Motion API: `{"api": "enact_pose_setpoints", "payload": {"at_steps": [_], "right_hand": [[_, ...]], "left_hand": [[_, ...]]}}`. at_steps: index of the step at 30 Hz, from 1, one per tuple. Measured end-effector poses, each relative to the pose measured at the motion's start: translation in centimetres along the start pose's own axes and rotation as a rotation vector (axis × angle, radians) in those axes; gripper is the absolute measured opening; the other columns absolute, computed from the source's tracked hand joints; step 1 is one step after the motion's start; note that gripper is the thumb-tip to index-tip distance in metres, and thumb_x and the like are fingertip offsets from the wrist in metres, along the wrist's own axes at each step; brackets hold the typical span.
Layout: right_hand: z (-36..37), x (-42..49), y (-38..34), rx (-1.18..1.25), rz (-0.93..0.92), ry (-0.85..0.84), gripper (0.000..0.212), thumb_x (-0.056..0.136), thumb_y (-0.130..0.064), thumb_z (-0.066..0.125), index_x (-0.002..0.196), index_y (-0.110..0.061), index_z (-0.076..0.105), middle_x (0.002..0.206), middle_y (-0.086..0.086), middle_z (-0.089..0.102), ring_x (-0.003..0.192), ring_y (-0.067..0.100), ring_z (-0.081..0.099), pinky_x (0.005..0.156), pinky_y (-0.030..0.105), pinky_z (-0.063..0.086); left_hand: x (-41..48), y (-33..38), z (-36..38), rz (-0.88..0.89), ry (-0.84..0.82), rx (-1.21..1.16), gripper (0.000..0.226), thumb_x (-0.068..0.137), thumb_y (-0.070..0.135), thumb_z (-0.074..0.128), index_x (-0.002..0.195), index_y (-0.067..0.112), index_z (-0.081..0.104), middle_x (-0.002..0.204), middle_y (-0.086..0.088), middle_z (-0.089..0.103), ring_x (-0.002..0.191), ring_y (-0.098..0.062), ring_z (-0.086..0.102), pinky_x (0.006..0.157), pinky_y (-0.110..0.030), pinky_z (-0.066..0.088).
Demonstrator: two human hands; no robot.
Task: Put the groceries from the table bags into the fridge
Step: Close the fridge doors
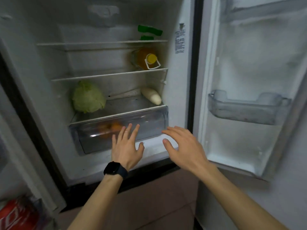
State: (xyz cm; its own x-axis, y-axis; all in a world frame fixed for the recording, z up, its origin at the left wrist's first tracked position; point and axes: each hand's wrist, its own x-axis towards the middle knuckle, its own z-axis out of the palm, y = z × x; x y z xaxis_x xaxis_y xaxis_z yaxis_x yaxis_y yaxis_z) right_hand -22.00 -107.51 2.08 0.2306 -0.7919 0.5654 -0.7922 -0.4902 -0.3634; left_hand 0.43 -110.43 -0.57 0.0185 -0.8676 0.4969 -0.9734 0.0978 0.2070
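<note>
While both my hands, left hand and right hand, hover spread and empty, I should push the crisper drawer squarely shut.

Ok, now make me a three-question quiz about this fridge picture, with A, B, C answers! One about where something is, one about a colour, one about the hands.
1. Where is the cabbage?
A. top shelf
B. door shelf
C. shelf right above the drawer

2. What colour is the cap on the bottle?
A. yellow
B. red
C. blue

3. What are the left hand and right hand doing?
A. gripping the drawer
B. spread open, holding nothing
C. carrying a bag

Answers: 1 C, it sits at the left, over the drawer. 2 A, the cap is bright yellow. 3 B, all fingers are straight and apart.
</note>
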Motion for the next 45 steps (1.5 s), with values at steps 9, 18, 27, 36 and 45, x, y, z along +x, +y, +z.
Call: {"api": "enact_pose_setpoints", "payload": {"at_steps": [9,18,27,36,45], "right_hand": [[-10.1,-12.0,7.1,0.068,0.224,0.398,0.031,0.095,-0.035,0.059,0.121,-0.025,0.071,0.129,-0.014,0.063,0.122,0.006,0.055,0.105,0.007,0.028],[-15.5,-13.2,15.8,0.208,0.504,0.641,0.045,0.095,-0.045,0.049,0.136,-0.028,0.058,0.138,-0.014,0.056,0.126,0.015,0.053,0.108,0.032,0.04],[-13.7,-8.6,20.6,0.576,0.691,0.36,0.059,0.107,-0.05,0.023,0.161,-0.031,0.006,0.168,-0.007,0.014,0.153,0.015,0.017,0.12,0.033,0.014],[-9.9,-12.6,17.6,0.387,0.543,0.497,0.066,0.101,-0.058,0.031,0.159,-0.039,0.008,0.168,-0.008,0.013,0.152,0.016,0.013,0.113,0.02,0.003],[-5.8,-17.4,13.4,0.146,0.104,0.565,0.06,0.1,-0.044,0.051,0.156,-0.041,0.028,0.16,-0.006,0.021,0.142,0.01,0.023,0.115,0.027,0.025]], "left_hand": [[-3.7,13.9,-3.3,0.335,0.174,-0.289,0.066,0.094,0.043,0.055,0.155,0.033,0.03,0.164,0.002,0.021,0.152,-0.021,0.014,0.121,-0.054,0.013],[-3.0,27.3,-6.0,0.586,0.333,-0.313,0.071,0.092,0.051,0.052,0.155,0.032,0.027,0.165,0.001,0.016,0.153,-0.021,0.01,0.122,-0.052,0.01],[-1.3,32.7,-1.5,0.607,0.421,-0.102,0.077,0.09,0.047,0.056,0.157,0.023,0.025,0.163,-0.006,0.023,0.152,-0.027,0.015,0.122,-0.055,0.009],[-2.3,29.7,-1.1,0.51,0.536,-0.252,0.07,0.091,0.043,0.054,0.154,0.026,0.027,0.162,-0.003,0.023,0.152,-0.024,0.013,0.122,-0.055,0.012],[-4.1,20.1,-4.7,0.293,0.488,-0.472,0.059,0.096,0.044,0.049,0.15,0.03,0.029,0.158,0.007,0.029,0.145,-0.01,0.028,0.109,-0.044,0.04]]}}
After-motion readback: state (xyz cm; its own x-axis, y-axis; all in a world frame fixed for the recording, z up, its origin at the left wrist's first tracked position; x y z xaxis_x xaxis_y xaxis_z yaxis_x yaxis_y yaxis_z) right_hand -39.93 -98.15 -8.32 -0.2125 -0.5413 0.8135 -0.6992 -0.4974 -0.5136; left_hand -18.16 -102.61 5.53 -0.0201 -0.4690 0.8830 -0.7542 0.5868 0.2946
